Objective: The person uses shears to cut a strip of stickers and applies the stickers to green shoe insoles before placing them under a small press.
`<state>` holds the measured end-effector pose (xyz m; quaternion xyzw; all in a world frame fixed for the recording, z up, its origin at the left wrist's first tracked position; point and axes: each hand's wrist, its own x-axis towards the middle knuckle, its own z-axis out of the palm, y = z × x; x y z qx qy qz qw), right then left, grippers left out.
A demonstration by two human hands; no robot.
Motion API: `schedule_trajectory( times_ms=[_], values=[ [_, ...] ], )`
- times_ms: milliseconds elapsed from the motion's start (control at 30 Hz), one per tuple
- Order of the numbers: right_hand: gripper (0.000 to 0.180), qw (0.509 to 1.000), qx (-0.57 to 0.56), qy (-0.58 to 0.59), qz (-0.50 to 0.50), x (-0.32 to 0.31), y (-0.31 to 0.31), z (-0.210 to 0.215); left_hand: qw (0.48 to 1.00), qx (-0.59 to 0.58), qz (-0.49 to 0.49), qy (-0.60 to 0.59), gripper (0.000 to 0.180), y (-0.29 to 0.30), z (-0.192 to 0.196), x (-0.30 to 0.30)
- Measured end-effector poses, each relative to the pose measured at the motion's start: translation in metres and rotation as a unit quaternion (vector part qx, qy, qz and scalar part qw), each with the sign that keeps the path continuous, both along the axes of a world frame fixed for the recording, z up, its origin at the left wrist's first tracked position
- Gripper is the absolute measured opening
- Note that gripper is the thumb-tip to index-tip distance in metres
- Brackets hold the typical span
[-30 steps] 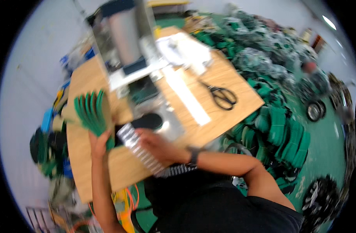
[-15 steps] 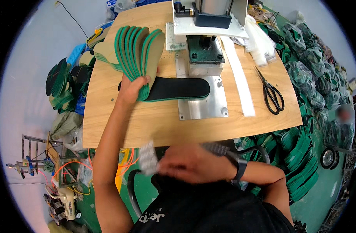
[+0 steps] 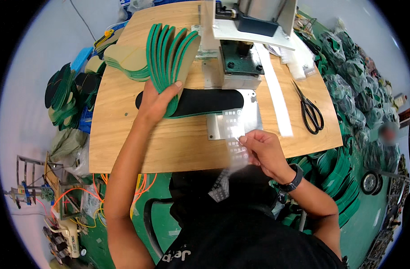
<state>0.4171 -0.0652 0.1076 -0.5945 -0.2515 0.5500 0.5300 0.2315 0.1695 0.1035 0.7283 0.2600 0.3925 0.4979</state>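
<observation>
My left hand [image 3: 154,103] is closed around the narrow ends of several beige insoles [image 3: 170,58] with green edges, which fan out upward from the fist. Below it a black insole [image 3: 207,101] lies crosswise, its right end over the metal plate [image 3: 251,123] of a press [image 3: 241,67]. Between thumb and fingers my right hand [image 3: 267,153] pinches a translucent strip of printed labels [image 3: 234,132]. The strip's upper end reaches the insole's lower edge; whether they touch I cannot tell. Its lower end hangs past the table edge toward my lap.
Black-handled scissors [image 3: 310,110] and a long white strip [image 3: 275,94] lie on the wooden table [image 3: 178,150] at the right. A stack of beige insoles [image 3: 126,58] sits at the left. Bundles of green insoles [image 3: 334,184] and filled plastic bags [image 3: 348,71] crowd the floor at the right.
My right hand has moved up and right from my lap to the table's front edge, bringing the label strip beside the black insole. My left hand keeps its hold on the fanned insoles.
</observation>
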Motion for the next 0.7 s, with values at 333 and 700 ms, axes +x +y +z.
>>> schedule_trajectory(
  times_ms=[333, 700],
  values=[
    [0.018, 0.990, 0.007, 0.007, 0.141, 0.022, 0.038, -0.008, 0.996, -0.026, 0.070, 0.052, 0.039, -0.008, 0.018, 0.015],
    [0.022, 0.964, 0.095, -0.151, 0.198, 0.023, 0.039, -0.001, 0.999, -0.048, 0.011, 0.020, 0.050, -0.004, 0.002, 0.003]
  ],
)
